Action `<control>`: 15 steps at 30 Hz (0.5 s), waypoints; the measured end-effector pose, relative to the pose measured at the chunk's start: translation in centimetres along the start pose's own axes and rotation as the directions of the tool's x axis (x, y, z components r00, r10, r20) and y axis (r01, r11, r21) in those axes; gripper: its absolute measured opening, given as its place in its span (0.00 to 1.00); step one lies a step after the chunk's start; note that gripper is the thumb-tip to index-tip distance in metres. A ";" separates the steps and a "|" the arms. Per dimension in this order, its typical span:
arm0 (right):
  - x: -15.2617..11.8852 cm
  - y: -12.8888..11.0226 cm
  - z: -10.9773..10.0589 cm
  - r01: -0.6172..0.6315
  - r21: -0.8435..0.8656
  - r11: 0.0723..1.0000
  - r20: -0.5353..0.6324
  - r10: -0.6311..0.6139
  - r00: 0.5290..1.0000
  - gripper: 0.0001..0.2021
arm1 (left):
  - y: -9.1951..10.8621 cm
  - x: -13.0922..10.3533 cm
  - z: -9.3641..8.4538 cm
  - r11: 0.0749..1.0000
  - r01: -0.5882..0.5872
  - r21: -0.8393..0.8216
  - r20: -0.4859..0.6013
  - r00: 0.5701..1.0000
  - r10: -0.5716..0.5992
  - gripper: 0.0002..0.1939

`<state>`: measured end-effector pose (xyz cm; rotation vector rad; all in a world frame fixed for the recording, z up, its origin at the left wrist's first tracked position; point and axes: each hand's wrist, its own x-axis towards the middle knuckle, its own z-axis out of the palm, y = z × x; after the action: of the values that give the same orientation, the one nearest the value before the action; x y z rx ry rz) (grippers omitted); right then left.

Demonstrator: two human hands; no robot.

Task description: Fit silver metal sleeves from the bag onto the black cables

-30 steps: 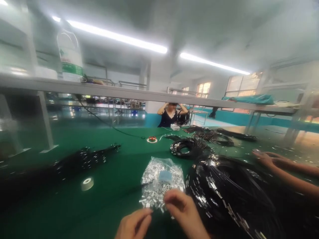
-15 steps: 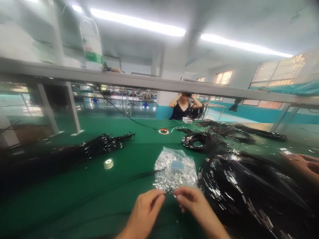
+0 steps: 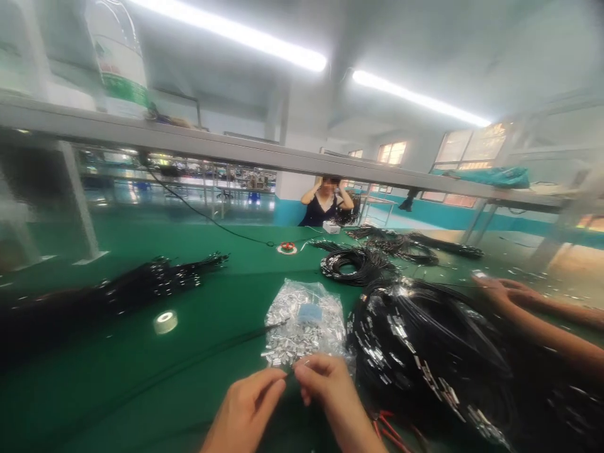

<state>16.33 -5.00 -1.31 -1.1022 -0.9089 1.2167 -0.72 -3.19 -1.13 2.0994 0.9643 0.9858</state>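
Note:
My left hand (image 3: 252, 402) is closed in a pinch, with its thumb and forefinger on a thin black cable (image 3: 289, 373). Against it, my right hand (image 3: 328, 387) pinches at the cable's end; any small part between these fingertips is too small to make out. Just beyond both hands lies a clear plastic bag (image 3: 304, 321) full of small silvery metal sleeves, with a light blue piece on it. Another dark cable (image 3: 250, 333) stretches across the green table to the bag.
Large coils of black cable with metal ends (image 3: 415, 346) lie to the right, near red-handled pliers (image 3: 389, 431). A co-worker's hands (image 3: 504, 289) work beyond them. Leftward are a tape roll (image 3: 165, 321) and a cable bundle (image 3: 141, 283). A shelf beam (image 3: 226, 143) crosses above.
My view has swung right, so the table things sit further left. My fingertips have come closer together at the cable. More of the co-worker's arms and the red-handled pliers now show.

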 end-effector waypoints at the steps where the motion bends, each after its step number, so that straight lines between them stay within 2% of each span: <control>1: 0.1 0.0 -0.1 -0.007 0.008 1.000 -0.008 0.007 1.000 0.18 | -0.2 0.0 0.0 1.000 0.005 0.007 -0.003 1.000 -0.005 0.11; 9: 0.5 -0.5 -1.1 0.017 -0.071 0.997 -0.048 -0.021 0.999 0.14 | -0.2 0.2 0.1 0.992 0.074 0.106 0.050 0.996 -0.080 0.14; 15: 0.3 -0.8 -1.5 0.051 -0.177 0.983 -0.053 -0.061 0.997 0.09 | -0.8 0.0 0.2 0.978 0.038 0.207 0.040 0.998 -0.047 0.13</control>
<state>17.96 -4.96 -0.91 -1.2375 -1.0105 1.0682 -0.83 -2.82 -1.86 2.2493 1.1252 0.8442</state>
